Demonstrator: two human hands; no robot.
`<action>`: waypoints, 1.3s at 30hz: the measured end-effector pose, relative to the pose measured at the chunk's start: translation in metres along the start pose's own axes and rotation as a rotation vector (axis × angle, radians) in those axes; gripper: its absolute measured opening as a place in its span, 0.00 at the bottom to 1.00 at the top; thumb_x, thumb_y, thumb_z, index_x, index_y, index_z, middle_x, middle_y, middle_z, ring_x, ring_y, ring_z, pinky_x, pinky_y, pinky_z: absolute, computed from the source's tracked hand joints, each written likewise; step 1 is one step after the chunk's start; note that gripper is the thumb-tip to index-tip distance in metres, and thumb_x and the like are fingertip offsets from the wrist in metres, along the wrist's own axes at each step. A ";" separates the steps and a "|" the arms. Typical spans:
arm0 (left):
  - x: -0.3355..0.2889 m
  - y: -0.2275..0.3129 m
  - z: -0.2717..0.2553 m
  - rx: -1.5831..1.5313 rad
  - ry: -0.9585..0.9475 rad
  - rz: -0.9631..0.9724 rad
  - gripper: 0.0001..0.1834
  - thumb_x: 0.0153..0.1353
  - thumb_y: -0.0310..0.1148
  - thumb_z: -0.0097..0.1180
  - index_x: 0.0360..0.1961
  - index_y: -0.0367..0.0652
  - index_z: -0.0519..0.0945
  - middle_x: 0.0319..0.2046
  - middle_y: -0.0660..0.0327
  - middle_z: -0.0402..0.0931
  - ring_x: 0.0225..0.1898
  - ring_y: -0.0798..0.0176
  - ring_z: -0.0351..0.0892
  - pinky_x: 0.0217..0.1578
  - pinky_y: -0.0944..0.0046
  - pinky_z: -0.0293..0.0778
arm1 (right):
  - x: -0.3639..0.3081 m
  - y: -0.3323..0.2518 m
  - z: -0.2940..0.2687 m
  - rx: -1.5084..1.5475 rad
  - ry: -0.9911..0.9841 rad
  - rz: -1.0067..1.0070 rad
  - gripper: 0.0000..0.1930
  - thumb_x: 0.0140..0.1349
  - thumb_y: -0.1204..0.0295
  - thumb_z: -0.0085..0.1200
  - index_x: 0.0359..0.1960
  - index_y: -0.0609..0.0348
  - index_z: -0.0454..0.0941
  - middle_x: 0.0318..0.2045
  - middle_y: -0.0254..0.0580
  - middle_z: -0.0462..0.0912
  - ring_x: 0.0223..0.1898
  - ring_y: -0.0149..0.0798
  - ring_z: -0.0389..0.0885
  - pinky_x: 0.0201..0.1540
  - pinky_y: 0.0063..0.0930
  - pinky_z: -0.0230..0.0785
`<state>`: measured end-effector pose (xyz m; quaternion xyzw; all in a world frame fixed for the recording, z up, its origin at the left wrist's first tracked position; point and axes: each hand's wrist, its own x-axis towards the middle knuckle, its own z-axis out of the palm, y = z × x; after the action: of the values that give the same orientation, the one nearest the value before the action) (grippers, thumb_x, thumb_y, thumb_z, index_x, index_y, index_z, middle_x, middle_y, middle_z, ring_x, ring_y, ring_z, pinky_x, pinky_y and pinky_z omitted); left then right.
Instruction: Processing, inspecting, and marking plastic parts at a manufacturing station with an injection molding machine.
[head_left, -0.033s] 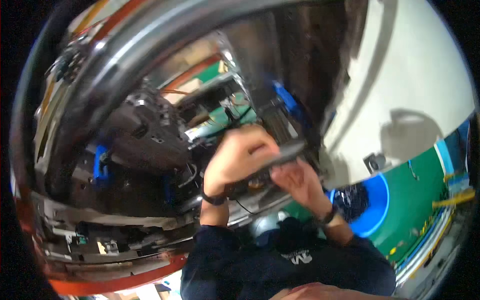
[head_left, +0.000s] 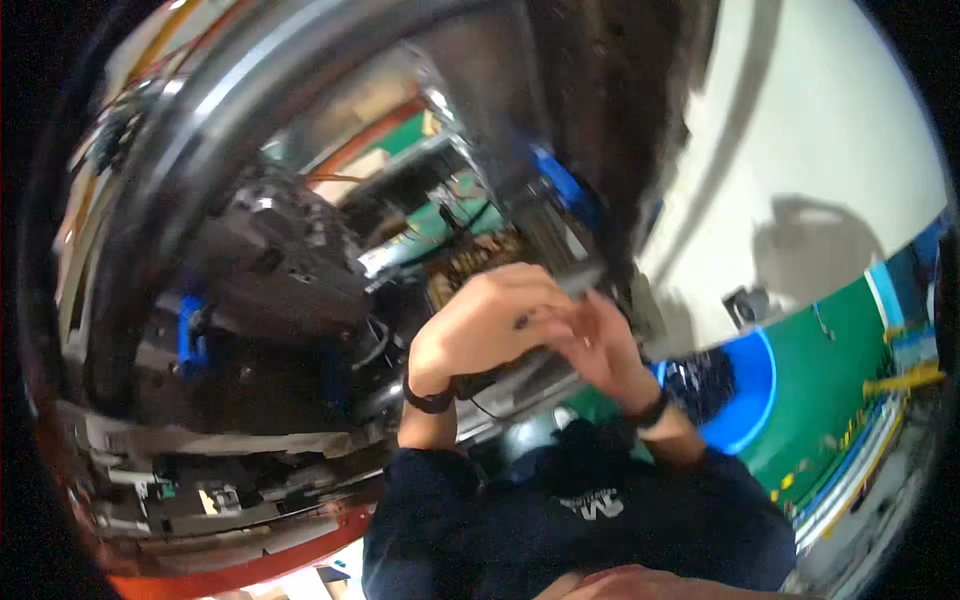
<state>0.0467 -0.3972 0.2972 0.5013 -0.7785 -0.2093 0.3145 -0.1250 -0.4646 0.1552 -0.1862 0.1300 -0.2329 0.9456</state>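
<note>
My left hand (head_left: 488, 330) is in the middle of the view, its fingers curled and closed. A dark oblong piece (head_left: 586, 279) shows just beyond its fingertips; the hand hides most of it, and its kind cannot be made out. Close on the right, my right hand (head_left: 598, 348) has its fingers at the left hand's fingertips. Motion blurs those fingers, so whether they grip anything does not show. Both hands are above a dark machine frame (head_left: 300, 390) with openings in it.
A thick, shiny dark bar (head_left: 235, 95) curves across the upper left. Blue clamp-like parts (head_left: 190, 330) stand on the machine. At the right are a pale panel (head_left: 800, 130), a blue bin (head_left: 765, 385) with dark contents, and a green floor (head_left: 840, 350). An orange-red beam (head_left: 230, 572) runs along the lower left.
My right hand has moved up and in against the left hand's fingertips. My left hand has turned, covering more of the dark oblong piece. The view has shifted slightly.
</note>
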 end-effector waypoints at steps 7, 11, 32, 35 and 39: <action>0.006 -0.033 0.075 0.225 0.196 -0.060 0.10 0.51 0.25 0.61 0.37 0.37 0.82 0.38 0.54 0.79 0.42 0.51 0.79 0.44 0.58 0.75 | 0.036 -0.020 0.027 0.157 -0.088 -0.088 0.28 0.73 0.52 0.31 0.47 0.66 0.77 0.52 0.56 0.79 0.54 0.50 0.76 0.63 0.42 0.64; 0.004 -0.052 0.076 0.180 0.209 0.012 0.08 0.48 0.23 0.58 0.32 0.37 0.81 0.35 0.56 0.79 0.40 0.51 0.80 0.43 0.58 0.75 | 0.049 -0.013 0.014 0.197 -0.009 -0.064 0.29 0.73 0.53 0.29 0.46 0.66 0.78 0.52 0.57 0.79 0.55 0.50 0.76 0.63 0.42 0.63; -0.012 -0.058 0.055 0.020 0.247 -0.206 0.07 0.49 0.24 0.60 0.32 0.40 0.79 0.36 0.55 0.80 0.39 0.51 0.81 0.38 0.59 0.77 | 0.076 0.002 0.007 0.111 -0.043 0.028 0.28 0.74 0.53 0.29 0.44 0.65 0.77 0.49 0.56 0.81 0.50 0.48 0.79 0.57 0.43 0.69; -0.012 -0.068 0.047 0.000 0.264 -0.087 0.07 0.51 0.25 0.62 0.33 0.40 0.80 0.36 0.56 0.81 0.38 0.54 0.82 0.37 0.61 0.77 | 0.085 0.005 -0.013 0.352 -0.179 0.105 0.24 0.74 0.55 0.33 0.40 0.63 0.77 0.47 0.54 0.82 0.49 0.48 0.80 0.55 0.41 0.71; -0.011 -0.073 0.010 -0.034 0.462 -0.105 0.05 0.50 0.21 0.63 0.30 0.37 0.82 0.33 0.58 0.81 0.34 0.62 0.80 0.34 0.66 0.75 | 0.082 0.008 -0.006 0.316 0.013 0.081 0.22 0.74 0.58 0.36 0.37 0.64 0.76 0.42 0.57 0.82 0.48 0.52 0.80 0.59 0.45 0.69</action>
<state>0.0902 -0.4172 0.2408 0.5702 -0.6551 -0.1181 0.4814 -0.0538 -0.4996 0.1338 -0.0281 0.1052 -0.2134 0.9709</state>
